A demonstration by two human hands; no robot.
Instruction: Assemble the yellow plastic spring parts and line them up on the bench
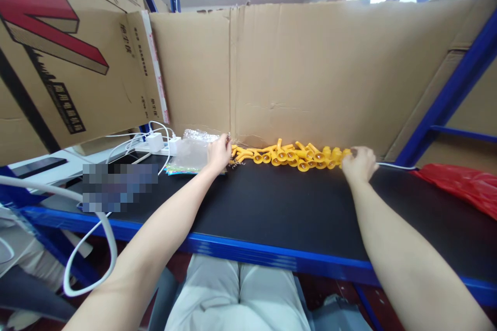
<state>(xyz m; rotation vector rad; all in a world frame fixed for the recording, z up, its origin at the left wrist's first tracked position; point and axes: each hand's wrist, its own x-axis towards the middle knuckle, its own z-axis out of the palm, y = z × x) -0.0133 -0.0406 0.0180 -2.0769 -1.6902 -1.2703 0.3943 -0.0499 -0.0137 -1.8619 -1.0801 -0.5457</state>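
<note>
A row of yellow plastic pipe-shaped pieces (287,156) with cup-like ends lies along the back of the black tabletop (279,212). At its left end, my left hand (220,152) is closed in a pinch beside some thin coiled silvery wires (237,164). What its fingers hold is too small to make out. My right hand (359,163) curls its fingers round a yellow piece at the row's right end, its fingertips partly hidden. Just left of my left hand is a clear plastic bag (190,152), resting on colourful flat packets (178,170).
A cardboard sheet (310,72) stands behind the row, and a large printed box (77,62) rises at left. White chargers (154,141) and cables crowd the left side. A red plastic bag (458,183) lies at right. The blue shelf edge (272,256) runs in front.
</note>
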